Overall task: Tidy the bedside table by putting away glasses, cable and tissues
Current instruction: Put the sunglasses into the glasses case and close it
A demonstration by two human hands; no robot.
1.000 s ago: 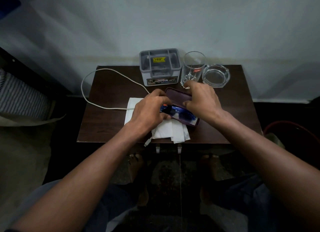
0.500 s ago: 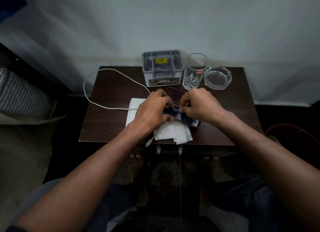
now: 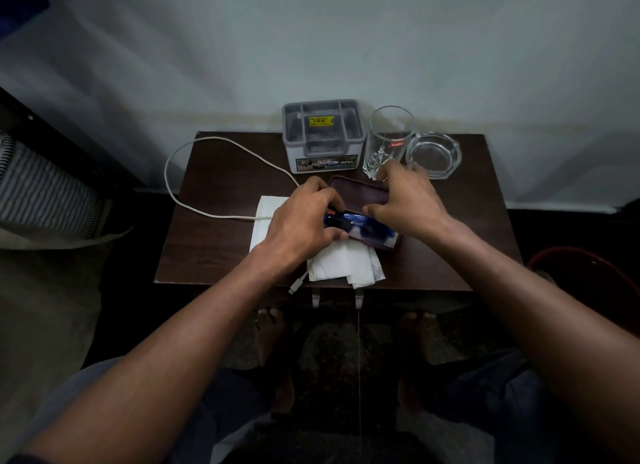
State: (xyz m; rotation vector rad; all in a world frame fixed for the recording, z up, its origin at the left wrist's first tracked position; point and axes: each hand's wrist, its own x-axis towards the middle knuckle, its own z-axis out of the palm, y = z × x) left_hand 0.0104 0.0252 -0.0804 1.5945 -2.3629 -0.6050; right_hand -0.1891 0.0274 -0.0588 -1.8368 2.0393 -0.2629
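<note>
Resting in the open case (image 3: 360, 197) near the middle of the table (image 3: 214, 249), the glasses (image 3: 360, 223) look light and somewhat fragile: a glossy blue frame with dark lenses, folded, lying along the case's near half. I judge them stiff at the frame but weak at the hinges, and the lenses will smear or scratch, so the safest hold is on the frame ends or bridge, never on the lenses. The left hand (image 3: 301, 221) is curled over the left end of the glasses, fingers bent and pinching at that end, though whether they grip the frame or the case edge I cannot tell. The right hand (image 3: 405, 204) covers the right part of the case, fingers bent down on its raised lid or rim, thumb near the glasses; its exact grip is hidden. The case is dark maroon, hard-looking, lid tipped back away from the person. Just under the case's near edge lie white tissues (image 3: 343, 263), soft, limp and crumpled, overlapping the table's front edge. A white cable (image 3: 194, 145) loops left of the case, passing under the left hand, its plug (image 3: 296, 287) hanging off the front. Beyond the case stand a grey organiser (image 3: 323, 134), a tumbler (image 3: 388, 141) and an ashtray (image 3: 434, 154).
</note>
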